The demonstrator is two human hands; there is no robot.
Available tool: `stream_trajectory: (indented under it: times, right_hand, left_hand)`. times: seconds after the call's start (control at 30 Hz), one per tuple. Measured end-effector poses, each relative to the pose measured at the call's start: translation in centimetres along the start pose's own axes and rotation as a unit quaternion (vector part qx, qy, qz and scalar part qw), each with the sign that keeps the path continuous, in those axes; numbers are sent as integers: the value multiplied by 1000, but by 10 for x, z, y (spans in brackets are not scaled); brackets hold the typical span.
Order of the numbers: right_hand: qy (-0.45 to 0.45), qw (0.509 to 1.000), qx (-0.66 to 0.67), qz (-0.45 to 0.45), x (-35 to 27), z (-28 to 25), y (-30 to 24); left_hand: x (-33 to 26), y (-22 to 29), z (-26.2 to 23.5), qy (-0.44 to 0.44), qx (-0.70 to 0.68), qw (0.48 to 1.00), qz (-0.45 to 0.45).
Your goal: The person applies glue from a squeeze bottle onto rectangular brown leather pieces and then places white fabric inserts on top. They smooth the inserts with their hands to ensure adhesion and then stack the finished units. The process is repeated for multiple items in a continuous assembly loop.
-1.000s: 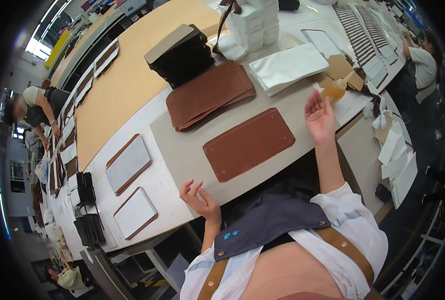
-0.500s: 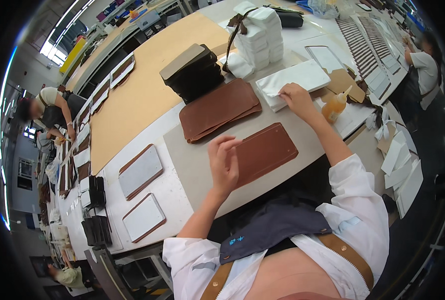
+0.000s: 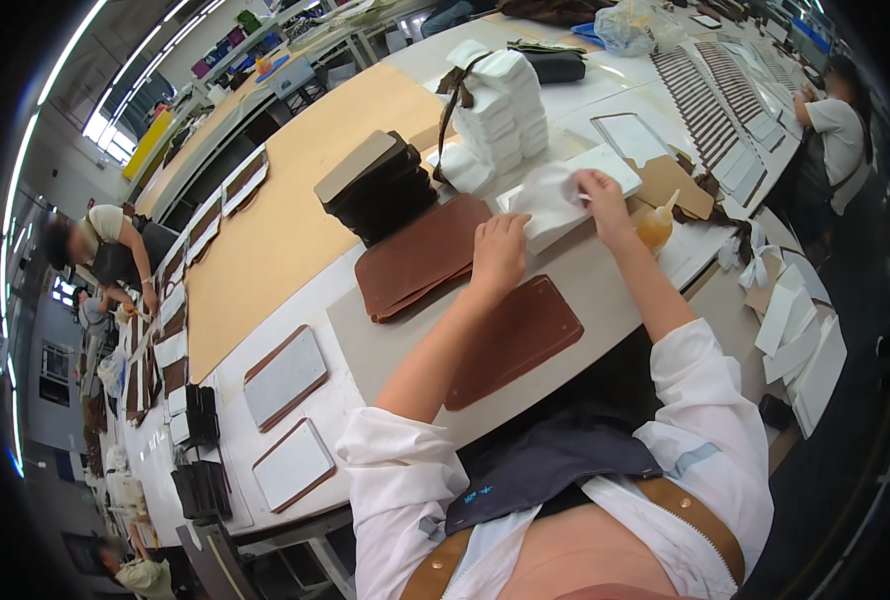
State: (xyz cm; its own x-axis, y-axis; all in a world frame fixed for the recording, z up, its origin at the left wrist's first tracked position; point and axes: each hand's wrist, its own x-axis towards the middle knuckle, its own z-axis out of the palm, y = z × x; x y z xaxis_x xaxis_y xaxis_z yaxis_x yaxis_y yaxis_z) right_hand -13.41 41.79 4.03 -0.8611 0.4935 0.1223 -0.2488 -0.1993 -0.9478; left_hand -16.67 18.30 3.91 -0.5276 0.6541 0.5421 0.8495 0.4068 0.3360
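A thin white sheet is lifted and curved over a stack of white sheets. My right hand pinches its right side; a small white tip shows by those fingers, too small to name. At the sheet's left edge, the fingers of my left hand are closed on the corner. Below my hands a brown leather panel lies flat on the grey work mat, partly covered by my left forearm. To the left sits a stack of brown leather panels.
A glue bottle with a pointed nozzle stands right of my right hand, beside a tan board. Behind are a black stack and a tall white bundle. Two grey-white panels lie left. Other people work at both sides.
My left hand has moved up and right, from over the leather panel to the white sheet. A sheet now rises off the stack between both hands. The view has shifted slightly.
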Motion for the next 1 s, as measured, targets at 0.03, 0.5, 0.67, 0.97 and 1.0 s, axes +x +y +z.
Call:
stream_trajectory:
  times: [0.03, 0.5, 0.67, 0.97, 1.0]
  right_hand:
    - [64, 989, 133, 17, 7, -5, -6]
    - [126, 920, 101, -356, -8, 55, -184]
    - [85, 951, 134, -266, 30, 29, -179]
    - [46, 916, 105, -385, -21, 34, -230]
    - [35, 924, 47, -379, -39, 44, -219]
  left_hand:
    - [2, 0, 5, 5, 22, 1000, 6]
    - [53, 27, -52, -60, -267, 957, -97]
    - [51, 38, -13, -195, -117, 973, -29]
    - [46, 30, -4, -139, -155, 976, -70]
    - [52, 45, -28, -137, -300, 939, -95]
